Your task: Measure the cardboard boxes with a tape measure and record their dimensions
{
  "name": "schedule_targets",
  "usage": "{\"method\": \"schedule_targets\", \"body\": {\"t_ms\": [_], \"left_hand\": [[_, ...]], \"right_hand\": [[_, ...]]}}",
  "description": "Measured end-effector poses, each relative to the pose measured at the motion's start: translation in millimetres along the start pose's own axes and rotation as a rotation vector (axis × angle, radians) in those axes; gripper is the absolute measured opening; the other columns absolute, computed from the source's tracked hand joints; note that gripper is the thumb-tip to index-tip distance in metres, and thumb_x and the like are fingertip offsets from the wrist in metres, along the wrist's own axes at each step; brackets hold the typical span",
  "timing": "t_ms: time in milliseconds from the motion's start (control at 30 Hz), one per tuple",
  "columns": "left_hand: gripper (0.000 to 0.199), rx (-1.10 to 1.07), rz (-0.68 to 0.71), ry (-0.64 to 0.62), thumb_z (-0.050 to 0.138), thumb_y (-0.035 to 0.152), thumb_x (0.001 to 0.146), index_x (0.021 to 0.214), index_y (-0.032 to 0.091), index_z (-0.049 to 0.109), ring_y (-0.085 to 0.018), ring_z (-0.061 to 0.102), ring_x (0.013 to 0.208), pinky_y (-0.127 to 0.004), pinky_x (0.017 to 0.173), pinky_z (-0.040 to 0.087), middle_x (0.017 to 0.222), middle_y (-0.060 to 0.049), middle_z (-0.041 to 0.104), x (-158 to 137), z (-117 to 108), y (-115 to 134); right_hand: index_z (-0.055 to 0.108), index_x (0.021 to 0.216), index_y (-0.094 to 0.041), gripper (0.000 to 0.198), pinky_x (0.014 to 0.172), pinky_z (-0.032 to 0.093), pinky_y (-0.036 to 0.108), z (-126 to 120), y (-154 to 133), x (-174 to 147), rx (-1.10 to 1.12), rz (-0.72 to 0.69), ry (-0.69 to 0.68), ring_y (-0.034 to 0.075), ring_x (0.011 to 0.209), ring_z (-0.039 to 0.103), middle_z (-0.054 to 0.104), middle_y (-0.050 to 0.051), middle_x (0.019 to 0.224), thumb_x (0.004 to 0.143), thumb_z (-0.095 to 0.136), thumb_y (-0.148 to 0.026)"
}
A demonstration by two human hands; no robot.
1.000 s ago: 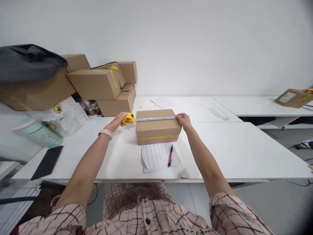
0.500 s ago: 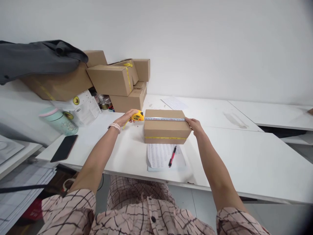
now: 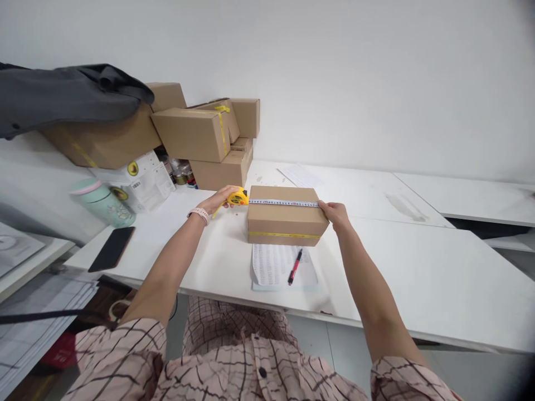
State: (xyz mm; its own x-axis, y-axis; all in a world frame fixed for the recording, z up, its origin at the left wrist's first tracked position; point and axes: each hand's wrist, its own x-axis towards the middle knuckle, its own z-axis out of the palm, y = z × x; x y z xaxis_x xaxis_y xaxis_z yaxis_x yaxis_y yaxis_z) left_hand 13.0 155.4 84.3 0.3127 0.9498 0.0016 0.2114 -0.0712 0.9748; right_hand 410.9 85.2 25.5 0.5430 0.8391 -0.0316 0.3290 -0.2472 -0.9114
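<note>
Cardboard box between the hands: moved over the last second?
No, no clear shift either way: the cardboard box keeps its place at the far end of the printed sheet; the whole camera view shifted.

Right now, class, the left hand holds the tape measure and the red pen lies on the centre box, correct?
No: the head view shows the red pen on the printed sheet, not that box. The left hand holds the tape measure.

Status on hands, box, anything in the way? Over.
Left hand grips tape case. Right hand at end of blade, right edge of box. Blade across box top. Pen, paper on near side, clear of blade.
</note>
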Motion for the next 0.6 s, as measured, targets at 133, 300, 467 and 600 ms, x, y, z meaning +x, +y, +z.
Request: {"method": "schedule_targets", "body": {"t_ms": [133,300,467,600], "left_hand": [[0.045,0.079,-0.005,-0.014,0.067,0.046,0.083,0.117,0.016,0.064,-0.011,0.059,0.061,-0.023,0.052,0.038,0.103,-0.007,0.069,-15.4,-2.6,19.0],[0.059,-0.080,-0.070,-0.252,0.070,0.048,0.085,0.133,0.018,0.053,-0.016,0.067,0.065,-0.023,0.047,0.043,0.111,-0.013,0.070,-93.6,43.8,25.8],[0.058,-0.554,-0.299,-0.601,0.079,0.049,0.076,0.119,0.021,0.052,-0.023,0.074,0.077,-0.034,0.061,0.061,0.107,-0.010,0.065,-171.8,148.6,1.3],[0.058,-0.732,-0.244,-0.497,0.080,0.050,0.075,0.114,0.021,0.050,-0.022,0.074,0.079,-0.033,0.061,0.062,0.109,-0.010,0.065,-174.6,190.6,1.4]], "right_hand": [[0.059,0.063,-0.020,0.036,0.058,0.042,0.029,-6.0,-5.7,7.1,-0.009,-0.086,0.083,0.016,0.062,0.053,0.060,0.002,0.061,0.076,0.069,-0.052],[0.061,0.076,-0.019,0.037,0.068,0.044,0.029,-6.5,-34.2,7.6,0.182,-0.273,0.137,0.015,0.071,0.054,0.064,0.003,0.075,0.084,0.060,-0.056],[0.069,0.083,-0.020,0.034,0.080,0.046,0.032,34.3,-68.4,8.5,-0.024,-0.358,-0.229,0.020,0.084,0.058,0.068,0.004,0.083,0.085,0.060,-0.053],[0.070,0.082,-0.023,0.030,0.093,0.044,0.038,67.0,-85.1,31.5,-0.218,-0.373,-0.290,0.025,0.095,0.059,0.071,0.006,0.088,0.083,0.065,-0.053]]}}
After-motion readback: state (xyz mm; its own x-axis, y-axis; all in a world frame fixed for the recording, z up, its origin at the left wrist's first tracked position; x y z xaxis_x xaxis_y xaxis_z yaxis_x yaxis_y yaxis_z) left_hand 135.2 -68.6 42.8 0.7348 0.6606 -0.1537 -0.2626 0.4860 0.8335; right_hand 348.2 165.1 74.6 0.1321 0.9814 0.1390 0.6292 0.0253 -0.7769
